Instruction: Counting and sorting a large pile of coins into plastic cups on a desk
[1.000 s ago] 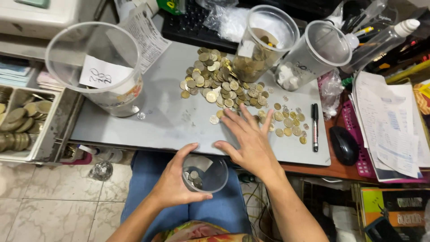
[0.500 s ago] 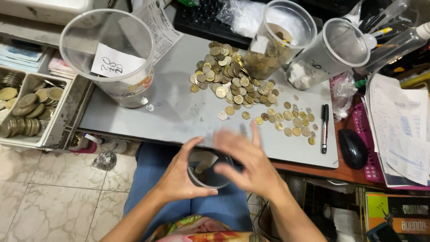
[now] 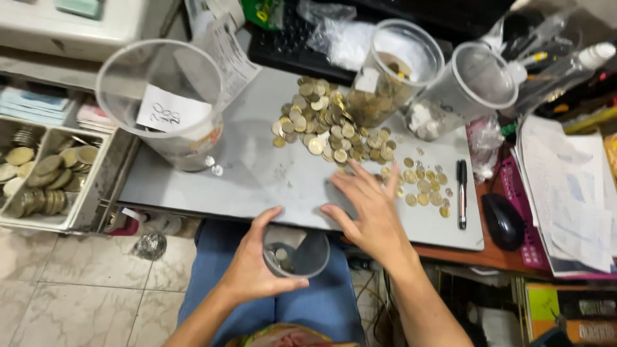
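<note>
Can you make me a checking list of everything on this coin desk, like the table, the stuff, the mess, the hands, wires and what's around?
Surface: grey board, partly bare.
Job's things: small cup with a few coins, below the board's edge; gold coins heaped and scattered.
Clutter: big labelled cup, two more cups, black pen, mouse, papers.
Hands: left hand holds the small cup; right hand flat, fingers spread by the coins.
Cables: thin wires under the desk, unclear.
Surroundings: coin tray, tiled floor, keyboard.
</note>
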